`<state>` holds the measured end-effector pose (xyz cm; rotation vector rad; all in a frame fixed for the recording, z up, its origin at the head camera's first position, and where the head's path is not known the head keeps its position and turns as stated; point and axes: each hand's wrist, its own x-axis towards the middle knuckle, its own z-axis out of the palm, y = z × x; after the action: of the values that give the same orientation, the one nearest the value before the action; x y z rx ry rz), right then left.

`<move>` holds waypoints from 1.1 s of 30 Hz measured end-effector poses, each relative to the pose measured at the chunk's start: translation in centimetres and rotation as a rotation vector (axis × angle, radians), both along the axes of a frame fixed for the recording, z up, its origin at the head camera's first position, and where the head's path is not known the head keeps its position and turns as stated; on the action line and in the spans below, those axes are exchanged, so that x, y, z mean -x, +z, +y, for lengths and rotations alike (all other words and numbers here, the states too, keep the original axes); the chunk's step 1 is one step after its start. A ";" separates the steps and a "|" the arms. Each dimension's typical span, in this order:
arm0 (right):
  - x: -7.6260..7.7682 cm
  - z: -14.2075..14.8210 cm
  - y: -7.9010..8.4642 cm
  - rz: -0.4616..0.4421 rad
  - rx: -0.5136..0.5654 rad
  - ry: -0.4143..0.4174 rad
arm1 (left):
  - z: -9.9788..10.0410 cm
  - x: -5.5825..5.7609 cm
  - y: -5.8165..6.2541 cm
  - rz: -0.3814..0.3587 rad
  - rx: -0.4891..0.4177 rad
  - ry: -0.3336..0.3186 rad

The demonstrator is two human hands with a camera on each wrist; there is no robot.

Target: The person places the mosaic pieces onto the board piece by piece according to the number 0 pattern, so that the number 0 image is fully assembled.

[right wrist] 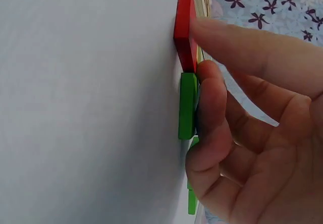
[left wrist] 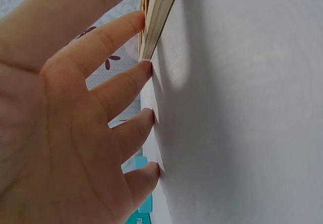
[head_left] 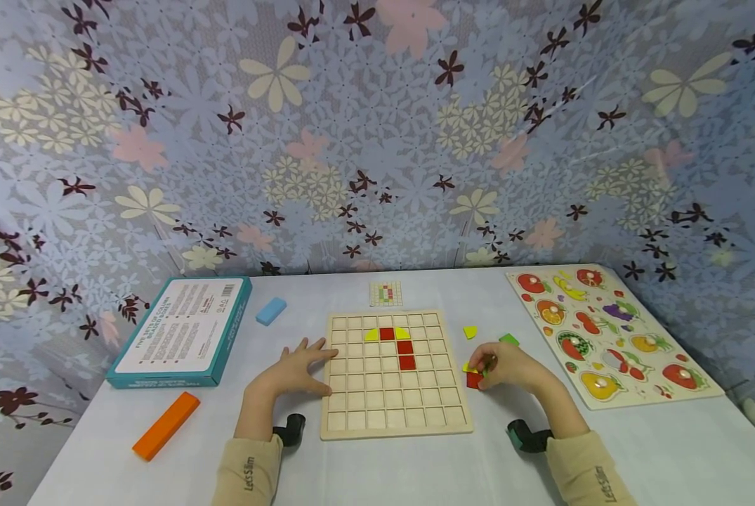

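Observation:
A wooden grid board (head_left: 364, 400) lies in front of me with red squares (head_left: 405, 348) and yellow rounded pieces (head_left: 371, 335) in some upper cells. My left hand (head_left: 298, 369) spreads its fingers along the board's left side, fingertips at the edge. Right of the board, my right hand (head_left: 503, 365) has its fingers bent over loose pieces. Its thumb touches a red square tile (right wrist: 184, 30), with the index fingertip close at the tile's end. Under the other fingers sits a green tile (right wrist: 187, 105). A yellow piece (head_left: 467, 367) peeks out beside the red one.
Beyond the board lies a small pattern card (head_left: 386, 294). A teal box (head_left: 178, 330), blue block (head_left: 271, 310) and orange bar (head_left: 166, 426) lie left. At right are a loose yellow piece (head_left: 470, 331), a green piece (head_left: 509, 339) and a fruit puzzle board (head_left: 595, 365).

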<state>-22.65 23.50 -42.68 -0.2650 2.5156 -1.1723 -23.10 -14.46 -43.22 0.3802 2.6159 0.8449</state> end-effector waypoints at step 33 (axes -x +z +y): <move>0.2 0.2 0.3 0.126 -0.011 -0.039 | 0.0 -0.2 0.1 0.009 0.004 0.005</move>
<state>-22.85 23.74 -42.36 -0.2974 2.6463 -1.1910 -22.90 -14.47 -43.15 0.3771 2.6275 0.8414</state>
